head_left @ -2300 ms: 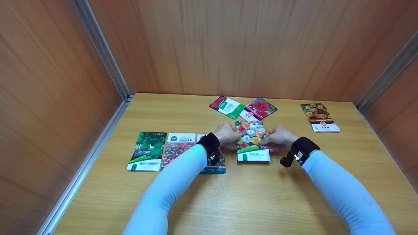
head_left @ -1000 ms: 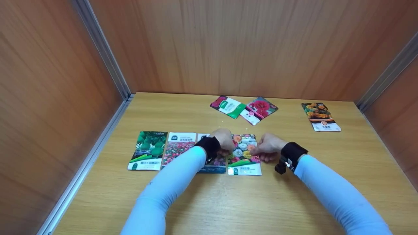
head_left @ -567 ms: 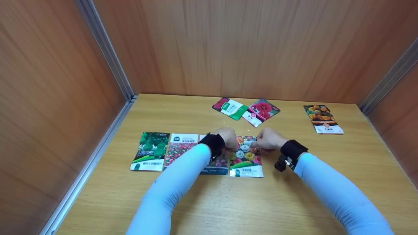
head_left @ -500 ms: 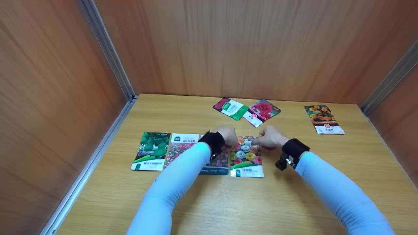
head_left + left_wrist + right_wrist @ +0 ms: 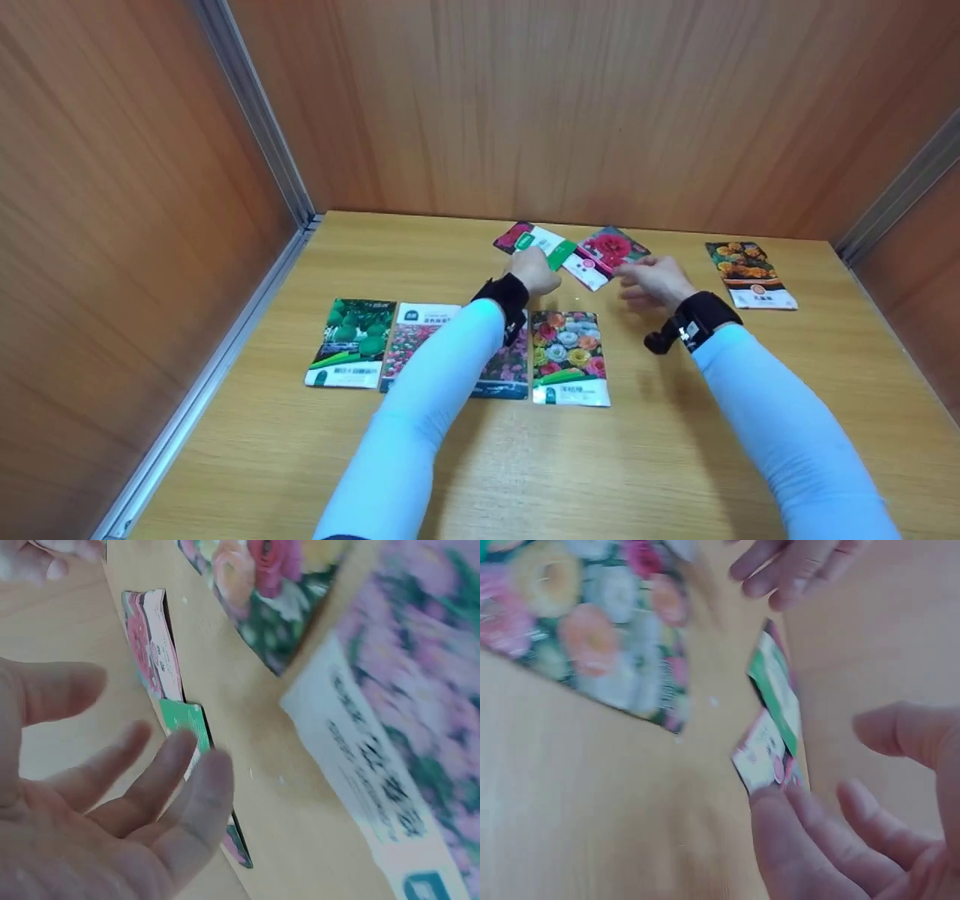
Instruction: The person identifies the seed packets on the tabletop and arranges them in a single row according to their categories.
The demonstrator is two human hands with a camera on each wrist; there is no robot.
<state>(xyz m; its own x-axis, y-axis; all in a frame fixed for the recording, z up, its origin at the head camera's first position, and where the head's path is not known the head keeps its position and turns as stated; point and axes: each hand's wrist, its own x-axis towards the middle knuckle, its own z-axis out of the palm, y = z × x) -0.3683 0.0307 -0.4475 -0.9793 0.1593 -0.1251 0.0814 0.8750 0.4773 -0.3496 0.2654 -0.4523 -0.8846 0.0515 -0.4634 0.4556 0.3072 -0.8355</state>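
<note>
My left hand [image 5: 534, 270] hovers by the green-and-white seed packet [image 5: 559, 253], fingers spread and holding nothing in the left wrist view. Under that packet's end lies a seed packet with a crimson flower [image 5: 609, 247]. Close to its right side is my right hand [image 5: 657, 280], fingers apart with nothing between them. Nearer me, the seed packet of mixed-colour flowers [image 5: 568, 349] lies flat at the right end of a row. Beside it lies a purple-flower packet [image 5: 510, 371], partly covered by my left arm.
Further left in the row are a pink-flower packet [image 5: 409, 345] and a packet with round green plants [image 5: 356, 337]. An orange-flower packet [image 5: 750, 274] lies at the back right. Wooden panels [image 5: 525, 112] enclose the table [image 5: 570, 472] behind and at both sides.
The mixed-flower packet was lowered into the row's right end and let go. Both hands have since moved away from it toward the two overlapping packets at the back.
</note>
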